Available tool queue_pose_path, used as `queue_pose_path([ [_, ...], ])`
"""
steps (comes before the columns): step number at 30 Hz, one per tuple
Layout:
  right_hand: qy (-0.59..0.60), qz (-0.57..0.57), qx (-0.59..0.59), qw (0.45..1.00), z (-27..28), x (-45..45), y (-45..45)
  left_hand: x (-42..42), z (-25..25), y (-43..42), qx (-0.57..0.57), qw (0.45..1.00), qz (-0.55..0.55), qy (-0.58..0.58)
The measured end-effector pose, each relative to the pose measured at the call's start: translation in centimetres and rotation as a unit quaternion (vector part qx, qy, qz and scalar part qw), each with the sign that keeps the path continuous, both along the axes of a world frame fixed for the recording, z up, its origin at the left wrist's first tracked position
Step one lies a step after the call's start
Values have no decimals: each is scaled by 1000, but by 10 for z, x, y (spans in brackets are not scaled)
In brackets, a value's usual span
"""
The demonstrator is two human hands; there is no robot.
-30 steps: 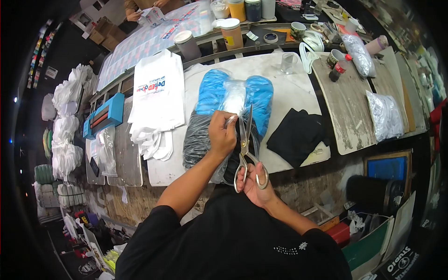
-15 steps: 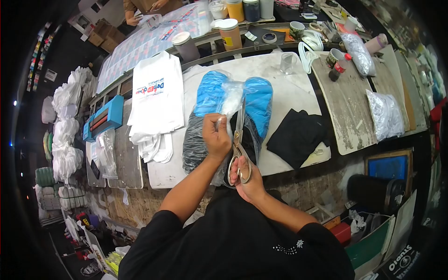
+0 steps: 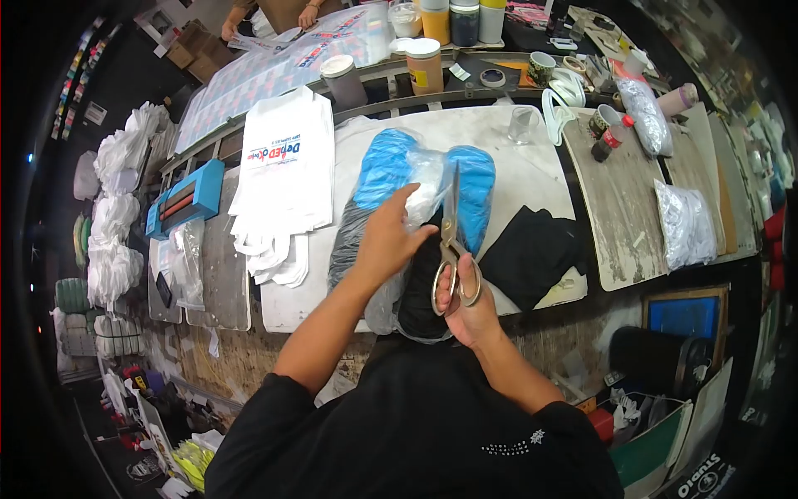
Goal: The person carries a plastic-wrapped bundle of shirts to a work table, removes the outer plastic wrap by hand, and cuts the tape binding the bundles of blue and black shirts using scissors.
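Observation:
On the white board (image 3: 519,249) before me lies a bundle of folded blue and black cloth (image 3: 386,166) in clear plastic wrap (image 3: 426,170). My left hand (image 3: 389,237) is over the bundle's middle, its fingers spread beside the crumpled plastic, holding nothing. In my right hand (image 3: 474,312) is a pair of metal scissors (image 3: 449,229), fingers through the handle loops. The blades point away from me over the right half of the bundle and look nearly closed. A folded black cloth (image 3: 536,254) lies right of the bundle.
Printed white bags (image 3: 283,166) are stacked at left, near a blue box (image 3: 184,200). Ink jars (image 3: 424,66) line the rail behind. To the right stand a clear cup (image 3: 523,125) and a cola bottle (image 3: 611,140). Another person's hands (image 3: 309,15) handle a printed sheet at the far table.
My left hand has let go of the plastic, and its fingers have spread. The scissors in my right hand have shifted slightly right. The other person's hands have moved over the sheet.

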State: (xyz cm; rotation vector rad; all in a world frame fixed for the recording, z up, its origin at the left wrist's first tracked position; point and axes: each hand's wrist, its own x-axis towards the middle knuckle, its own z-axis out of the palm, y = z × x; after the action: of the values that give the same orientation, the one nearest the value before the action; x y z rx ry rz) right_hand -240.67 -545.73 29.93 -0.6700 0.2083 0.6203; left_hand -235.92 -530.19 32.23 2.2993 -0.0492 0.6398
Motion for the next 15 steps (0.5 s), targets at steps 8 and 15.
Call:
queue_pose_path([
  [8,7,3,81,997,7,-2,-11,0,60,47,-107,992,70,24],
  [15,3,87,108,990,6,-25,-29,3,56,66,-48,991,110,64],
])
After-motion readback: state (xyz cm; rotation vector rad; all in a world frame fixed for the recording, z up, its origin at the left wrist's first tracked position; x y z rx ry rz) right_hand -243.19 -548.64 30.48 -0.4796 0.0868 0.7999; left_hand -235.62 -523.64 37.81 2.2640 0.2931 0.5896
